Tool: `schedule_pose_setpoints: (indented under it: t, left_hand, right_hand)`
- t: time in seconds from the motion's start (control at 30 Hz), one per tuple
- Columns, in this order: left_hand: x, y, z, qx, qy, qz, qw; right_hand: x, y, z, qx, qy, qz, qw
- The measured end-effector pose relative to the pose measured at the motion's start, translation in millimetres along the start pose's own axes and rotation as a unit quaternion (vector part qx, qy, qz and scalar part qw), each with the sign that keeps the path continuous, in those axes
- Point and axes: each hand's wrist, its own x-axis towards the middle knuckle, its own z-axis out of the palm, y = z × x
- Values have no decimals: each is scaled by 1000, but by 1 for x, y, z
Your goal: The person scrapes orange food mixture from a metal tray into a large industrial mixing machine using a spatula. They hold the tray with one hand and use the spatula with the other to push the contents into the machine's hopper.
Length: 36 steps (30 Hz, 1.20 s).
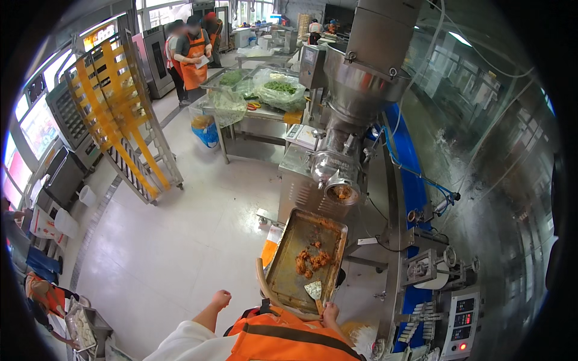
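Note:
My right hand (331, 312) grips the wooden handle of a scraper (319, 306) at the near right corner of a metal baking tray. The scraper's broad blade (313, 289), smeared with pale residue, lies over the tray. Lumps of reddish-brown filling (311, 261) sit in the middle of the greasy tray (284, 277). To the left of the tray, my left hand (221, 299) hangs over the floor with curled fingers and nothing visible in it. Beyond the tray's far end, the round outlet (342, 192) of a steel filling machine holds more of the filling.
A curved wooden bar (262, 282) borders the tray's near left side. Rightward runs a blue conveyor belt (411, 180) with a control box (461, 319). A steel table (266, 111) carries chopped greens. A wheeled rack (149, 135) stands left. Several people work farther off.

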Motion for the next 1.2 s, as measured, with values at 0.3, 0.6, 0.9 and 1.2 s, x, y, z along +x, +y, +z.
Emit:
schedule_pose_setpoints:
  t: [0.3,0.6,0.9,1.2]
  left_hand:
    - [-25,-6,-1,41,-8,-47,998]
    - [8,34,27,101,-25,43,994]
    - [1,46,36,186,-66,52,979]
    - [4,11,29,148,-49,-5,988]
  right_hand:
    - [10,-6,-9,6,-24,10,1000]
    - [3,-6,-15,43,-20,76,996]
    - [-8,-17,-21,31,2,90,995]
    - [-2,-13,-23,11,-16,53,998]
